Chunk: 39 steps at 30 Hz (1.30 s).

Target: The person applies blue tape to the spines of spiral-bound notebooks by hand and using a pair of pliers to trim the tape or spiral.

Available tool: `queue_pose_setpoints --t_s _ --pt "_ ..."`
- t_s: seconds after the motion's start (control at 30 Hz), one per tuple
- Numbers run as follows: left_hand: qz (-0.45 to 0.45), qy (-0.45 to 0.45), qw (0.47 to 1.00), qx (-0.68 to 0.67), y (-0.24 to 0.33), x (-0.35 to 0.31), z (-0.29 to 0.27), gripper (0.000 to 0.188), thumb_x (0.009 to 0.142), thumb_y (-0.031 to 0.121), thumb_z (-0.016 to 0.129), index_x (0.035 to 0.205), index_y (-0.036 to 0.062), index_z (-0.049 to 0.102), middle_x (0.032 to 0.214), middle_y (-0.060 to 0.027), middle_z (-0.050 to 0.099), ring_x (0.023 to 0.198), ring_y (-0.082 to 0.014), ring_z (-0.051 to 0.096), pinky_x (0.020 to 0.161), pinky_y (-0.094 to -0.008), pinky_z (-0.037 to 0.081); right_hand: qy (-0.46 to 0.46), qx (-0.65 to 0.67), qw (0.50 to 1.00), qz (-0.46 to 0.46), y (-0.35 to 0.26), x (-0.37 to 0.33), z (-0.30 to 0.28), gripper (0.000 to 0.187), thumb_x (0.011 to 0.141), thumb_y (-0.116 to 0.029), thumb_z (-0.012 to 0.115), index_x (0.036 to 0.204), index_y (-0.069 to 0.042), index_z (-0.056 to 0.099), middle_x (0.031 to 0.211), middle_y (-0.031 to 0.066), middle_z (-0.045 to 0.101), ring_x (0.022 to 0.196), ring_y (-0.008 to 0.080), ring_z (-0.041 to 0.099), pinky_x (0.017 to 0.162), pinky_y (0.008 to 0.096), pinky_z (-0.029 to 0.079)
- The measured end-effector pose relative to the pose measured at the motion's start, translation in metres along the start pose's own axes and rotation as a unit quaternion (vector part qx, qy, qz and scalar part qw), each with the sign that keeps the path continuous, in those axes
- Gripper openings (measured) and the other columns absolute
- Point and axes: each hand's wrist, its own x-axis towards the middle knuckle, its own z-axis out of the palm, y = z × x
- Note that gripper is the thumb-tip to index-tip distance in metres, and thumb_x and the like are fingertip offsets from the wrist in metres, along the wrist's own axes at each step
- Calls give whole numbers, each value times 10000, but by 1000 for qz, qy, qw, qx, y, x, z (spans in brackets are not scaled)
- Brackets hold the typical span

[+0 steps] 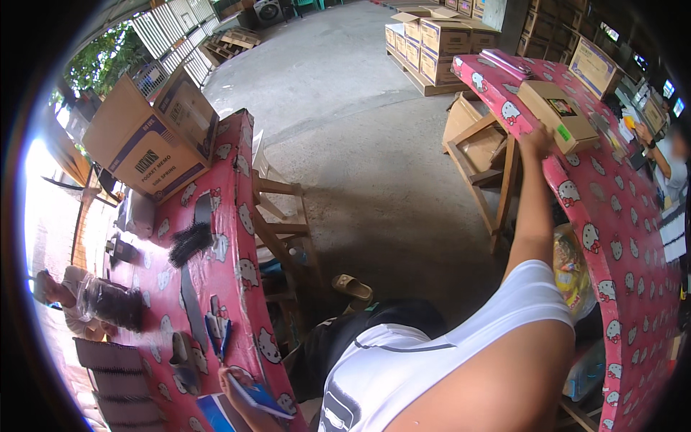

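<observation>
My left hand [234, 387] is at the near edge of the left table, closed on a small blue notebook [260, 399]. Another blue notebook [216, 413] lies beside it. Just beyond are pliers with blue handles [217, 333] and a grey slipper-shaped object [185, 362]. My right arm stretches out to the other table, where my right hand [536, 141] is at the table edge, touching or close to a flat cardboard box [558, 115] with a green label. Its fingers are too small and partly hidden to make out.
An open carton [155, 147] and black wire combs [191, 243] lie on the left pink table [248, 270]. A co-worker handles a dark wrapped bundle [115, 302]; another person [666, 155] works beyond the right pink table [597, 237]. Stacked cartons [439, 50] stand on a pallet.
</observation>
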Motion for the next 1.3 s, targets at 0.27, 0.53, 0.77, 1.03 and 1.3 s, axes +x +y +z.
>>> queue_pose_setpoints --t_s 0.27,0.53,0.77,1.03,1.3 --pt "-6 -134 987 -89 9 -16 -19 146 985 209 533 1062 98 590 860 -26 633 653 -97 596 536 -237 504 -72 13 994 80 16 -23 55 527 773 -307 659 1226 -54 568 1290 190 545 1165 367 548 990 476 457" --pt "298 232 921 91 13 -109 82 95 922 139 654 950 48 648 808 -7 646 701 -58 598 638 -212 503 -491 530 569 -393 -272 -350 -62 293 855 -160 705 1114 -40 641 1112 83 662 987 161 630 840 276 492" --pt "469 383 769 206 22 -167 123 215 837 51 736 1036 6 668 892 -23 676 785 -53 606 688 -194 492 -506 507 -74 -694 -281 -562 -345 464 689 -225 830 1050 -46 597 1009 125 618 1006 302 607 889 371 466" --pt "452 392 790 135 25 -202 112 314 834 -93 668 1138 -51 606 1061 -96 652 984 -137 631 856 -254 531 -630 373 -147 -665 -270 -623 -378 173 813 -157 733 881 -27 642 777 97 601 701 226 607 642 341 477" --pt "466 396 785 97 27 -204 98 284 854 -115 623 1132 -62 601 1082 -146 650 1020 -164 629 892 -268 517 -574 452 -184 -657 -254 -649 -394 258 774 -135 742 974 -53 601 871 111 556 747 290 594 647 369 474"
